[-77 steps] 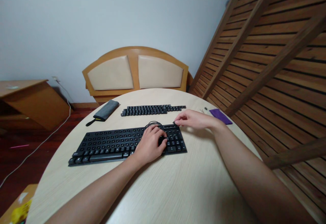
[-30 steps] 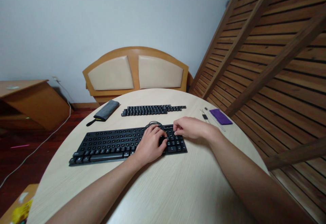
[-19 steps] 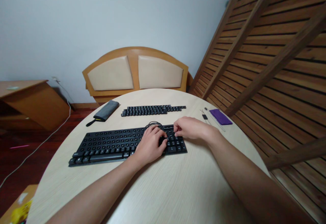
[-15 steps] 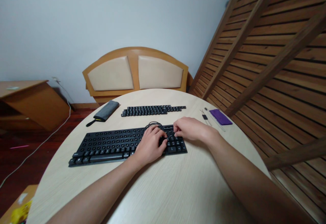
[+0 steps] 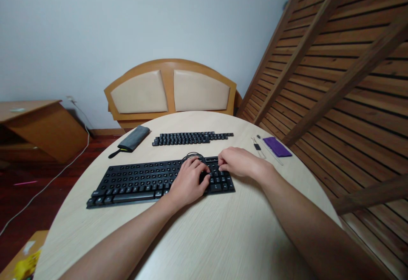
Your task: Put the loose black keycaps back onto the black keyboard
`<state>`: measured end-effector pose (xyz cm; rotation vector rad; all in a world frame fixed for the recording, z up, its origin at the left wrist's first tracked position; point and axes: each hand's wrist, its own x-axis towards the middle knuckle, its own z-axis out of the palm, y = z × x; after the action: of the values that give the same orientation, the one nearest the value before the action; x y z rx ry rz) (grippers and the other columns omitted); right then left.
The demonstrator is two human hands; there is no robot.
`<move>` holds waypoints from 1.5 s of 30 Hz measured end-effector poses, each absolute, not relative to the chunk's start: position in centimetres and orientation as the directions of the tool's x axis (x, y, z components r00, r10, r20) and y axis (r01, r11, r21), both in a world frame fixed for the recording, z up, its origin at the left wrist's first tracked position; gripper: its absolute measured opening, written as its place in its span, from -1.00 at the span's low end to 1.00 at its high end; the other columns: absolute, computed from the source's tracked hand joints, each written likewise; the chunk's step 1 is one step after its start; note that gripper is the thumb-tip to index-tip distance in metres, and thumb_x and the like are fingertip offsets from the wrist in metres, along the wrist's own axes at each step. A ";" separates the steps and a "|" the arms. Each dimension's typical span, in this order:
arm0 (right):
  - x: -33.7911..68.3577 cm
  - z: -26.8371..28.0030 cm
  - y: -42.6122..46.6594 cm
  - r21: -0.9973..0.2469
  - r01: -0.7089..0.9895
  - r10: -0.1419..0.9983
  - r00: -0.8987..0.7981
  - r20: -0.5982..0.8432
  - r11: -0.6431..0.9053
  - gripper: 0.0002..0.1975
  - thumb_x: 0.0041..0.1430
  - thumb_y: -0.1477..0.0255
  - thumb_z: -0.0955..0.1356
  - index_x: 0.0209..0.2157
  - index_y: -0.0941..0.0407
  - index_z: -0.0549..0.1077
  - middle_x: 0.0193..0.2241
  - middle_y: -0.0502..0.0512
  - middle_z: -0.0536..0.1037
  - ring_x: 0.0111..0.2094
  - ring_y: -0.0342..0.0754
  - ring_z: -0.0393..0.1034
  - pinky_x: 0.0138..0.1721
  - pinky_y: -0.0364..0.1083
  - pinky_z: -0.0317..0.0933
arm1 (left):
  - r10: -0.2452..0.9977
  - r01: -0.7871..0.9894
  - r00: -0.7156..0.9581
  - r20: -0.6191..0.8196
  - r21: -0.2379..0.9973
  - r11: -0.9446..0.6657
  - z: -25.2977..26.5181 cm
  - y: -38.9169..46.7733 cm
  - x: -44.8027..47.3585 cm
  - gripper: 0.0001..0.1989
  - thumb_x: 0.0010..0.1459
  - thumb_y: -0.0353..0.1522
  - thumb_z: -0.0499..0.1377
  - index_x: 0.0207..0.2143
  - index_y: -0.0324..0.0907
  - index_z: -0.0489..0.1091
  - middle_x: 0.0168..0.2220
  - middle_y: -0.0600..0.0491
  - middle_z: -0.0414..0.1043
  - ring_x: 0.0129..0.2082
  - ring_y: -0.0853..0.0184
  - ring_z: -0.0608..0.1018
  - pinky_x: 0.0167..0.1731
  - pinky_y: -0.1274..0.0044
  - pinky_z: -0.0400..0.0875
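Note:
A black computer keyboard (image 5: 134, 182) lies on the table, many of its upper key positions without caps; the bottom row and the number pad still carry theirs. My left hand (image 5: 190, 180) rests over its right part, fingers bent down against it, thumb near the number pad. At the pad's upper right, my right hand (image 5: 234, 161) is closed in a pinch over the keys; its fingertips hide whatever is between them. Behind the keyboard, loose black keycaps (image 5: 181, 138) stand in neat rows. A coiled cable (image 5: 192, 155) shows just beyond my left hand.
A grey pouch (image 5: 135, 138) lies on the round table (image 5: 204, 237) at the left. To the right are a wire keycap puller (image 5: 257, 147), a thin pale rod (image 5: 274, 156) and a folded purple cloth (image 5: 277, 146). A wooden slatted frame (image 5: 338, 72) leans beyond the table's right edge.
The view has shifted very slightly. Both hands stay in the same places on the keyboard, and no object has visibly moved.

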<state>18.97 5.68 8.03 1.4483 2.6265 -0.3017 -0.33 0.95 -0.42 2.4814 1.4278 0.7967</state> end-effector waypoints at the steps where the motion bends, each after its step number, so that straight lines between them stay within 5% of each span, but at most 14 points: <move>1: 18.9 8.1 5.6 -0.100 0.851 0.826 -0.525 -0.207 0.516 -0.88 0.15 0.42 0.39 -0.30 0.09 0.60 -0.30 0.18 0.64 -0.24 0.08 0.51 -0.31 -0.10 0.19 | 0.842 0.752 0.401 0.361 0.395 -0.527 -0.4 0.9 -0.3 -0.91 0.23 -0.36 0.15 -0.21 -0.11 0.43 -0.14 -0.04 0.47 0.17 0.06 0.33 0.17 0.15 0.25; 7: 18.2 8.4 5.1 -0.030 0.858 0.836 -0.507 -0.212 0.513 -0.87 0.15 0.46 0.39 -0.29 0.12 0.61 -0.27 0.24 0.64 -0.20 0.10 0.51 -0.28 -0.09 0.20 | 0.839 0.755 0.406 0.361 0.386 -0.531 -0.3 0.9 -0.3 -0.91 0.23 -0.36 0.15 -0.21 -0.11 0.43 -0.14 -0.04 0.47 0.16 0.06 0.34 0.17 0.15 0.26; 18: 19.8 6.8 7.4 -0.300 0.810 0.783 -0.575 -0.237 0.504 -0.93 0.10 0.42 0.44 -0.37 0.10 0.61 -0.38 0.09 0.65 -0.34 -0.02 0.48 -0.35 -0.14 0.18 | 0.844 0.761 0.399 0.359 0.383 -0.523 -0.2 0.9 -0.2 -0.91 0.24 -0.37 0.15 -0.21 -0.10 0.43 -0.14 -0.03 0.47 0.17 0.07 0.33 0.19 0.16 0.24; 29: 20.4 6.4 8.1 -0.393 0.786 0.758 -0.594 -0.270 0.476 -0.89 0.10 0.40 0.44 -0.35 0.14 0.62 -0.40 0.08 0.64 -0.38 -0.05 0.46 -0.38 -0.15 0.19 | 0.845 0.765 0.402 0.353 0.378 -0.522 -0.2 0.8 -0.3 -0.91 0.24 -0.36 0.15 -0.21 -0.11 0.43 -0.14 -0.04 0.47 0.17 0.06 0.33 0.18 0.16 0.25; 36: 20.0 6.6 7.7 -0.314 0.811 0.785 -0.571 -0.240 0.493 -0.92 0.07 0.44 0.45 -0.37 0.13 0.62 -0.41 0.09 0.64 -0.37 -0.04 0.46 -0.37 -0.15 0.17 | 0.844 0.763 0.405 0.351 0.379 -0.523 -0.4 0.9 -0.3 -0.91 0.24 -0.36 0.15 -0.20 -0.11 0.43 -0.13 -0.03 0.47 0.17 0.06 0.32 0.19 0.15 0.23; 45: 20.2 6.5 8.1 -0.387 0.795 0.773 -0.580 -0.258 0.467 -0.91 0.08 0.45 0.46 -0.35 0.14 0.63 -0.40 0.08 0.65 -0.37 -0.05 0.47 -0.37 -0.16 0.20 | 0.843 0.764 0.403 0.357 0.375 -0.525 -0.4 0.9 -0.3 -0.91 0.24 -0.37 0.15 -0.21 -0.11 0.42 -0.14 -0.03 0.47 0.17 0.06 0.32 0.18 0.17 0.24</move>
<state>20.20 8.08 6.50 1.4177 2.6502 -0.7388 -0.31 0.87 -0.42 2.5008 1.4434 0.7730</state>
